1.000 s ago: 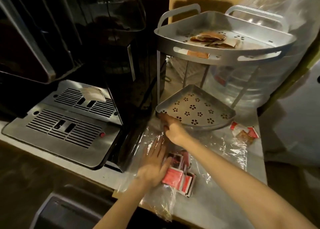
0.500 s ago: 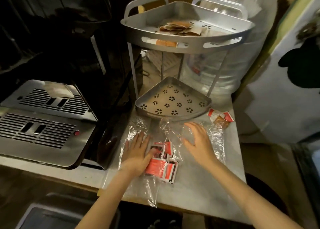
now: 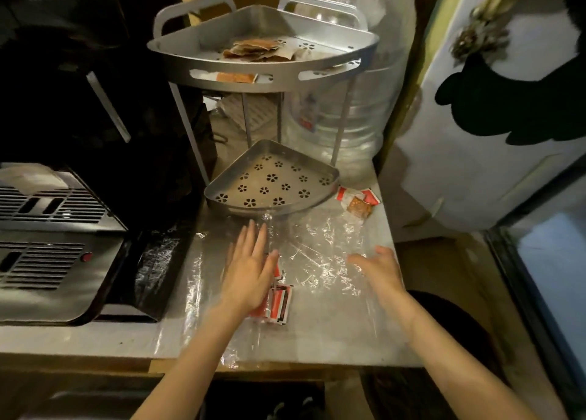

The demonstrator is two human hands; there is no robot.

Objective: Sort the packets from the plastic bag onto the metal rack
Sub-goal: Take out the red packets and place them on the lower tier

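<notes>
A clear plastic bag lies flat on the counter in front of the two-tier metal rack. Several red and white packets sit inside the bag, partly under my left hand, which rests flat on them with straight fingers. My right hand hovers open over the bag's right side, holding nothing. The rack's lower shelf holds nothing. Its upper shelf carries several brown packets. Two loose red and brown packets lie on the counter right of the lower shelf.
A black coffee machine with a metal drip grille stands at the left. A large clear water bottle stands behind the rack. A white appliance door is at the right. The counter's front edge is near my forearms.
My right hand left the lower shelf's rim and came back to the bag's right side. My left hand slid further over the packets. The view shifted right.
</notes>
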